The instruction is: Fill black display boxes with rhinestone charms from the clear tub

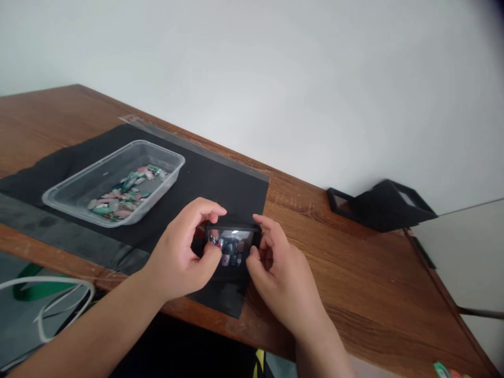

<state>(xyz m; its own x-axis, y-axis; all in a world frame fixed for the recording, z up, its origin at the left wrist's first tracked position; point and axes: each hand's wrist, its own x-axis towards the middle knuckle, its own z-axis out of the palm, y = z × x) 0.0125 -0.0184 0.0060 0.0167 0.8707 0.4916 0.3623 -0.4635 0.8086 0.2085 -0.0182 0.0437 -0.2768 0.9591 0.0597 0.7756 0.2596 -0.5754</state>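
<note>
A small black box (244, 247) with shiny, gem-dotted false nails (232, 259) in rows lies between my hands over the black mat. Whether a clear cover lies over the nails I cannot tell. My left hand (189, 249) curls around the box's left end, its thumb over the nails at that side. At the right end, my right hand (277, 262) grips the edge between thumb and bent fingers. To the left stands a clear plastic tub (74, 214) with a loose pile of green, pink and pale false nails (124, 197).
The black mat (212, 181) is taped to the wooden table (354, 273). Black open boxes (388, 205) stand against the wall at the right. A white cable (84, 286) hangs below the front edge at left. Something small and green (441, 369) shows at the lower right.
</note>
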